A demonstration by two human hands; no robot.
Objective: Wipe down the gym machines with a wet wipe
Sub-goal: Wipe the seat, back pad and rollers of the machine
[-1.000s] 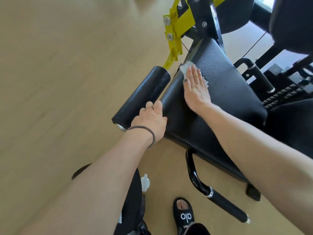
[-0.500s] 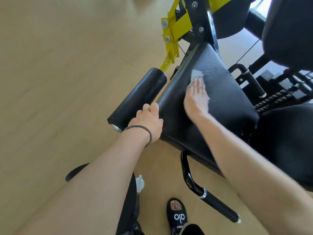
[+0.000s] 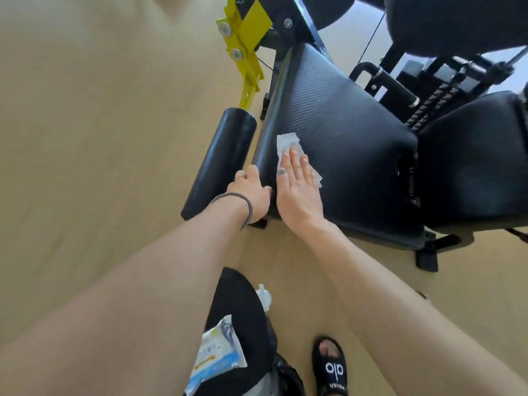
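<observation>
Wiping the seat pad!
My flat right hand (image 3: 297, 185) presses the wipe (image 3: 288, 142); unwiped pad (image 3: 343, 130) stretches toward upper frame; left hand (image 3: 253, 195) grips its edge.

The wet wipe (image 3: 288, 144) is mostly covered by the right hand (image 3: 298, 190); only its far end and a right-hand corner show. The left hand (image 3: 251, 192) curls its fingertips over the near left edge of the seat pad (image 3: 348, 155), out of sight. The wipe packet (image 3: 217, 355) carries print too small to read. The yellow frame (image 3: 243, 38) and the far pads run off the top edge.
</observation>
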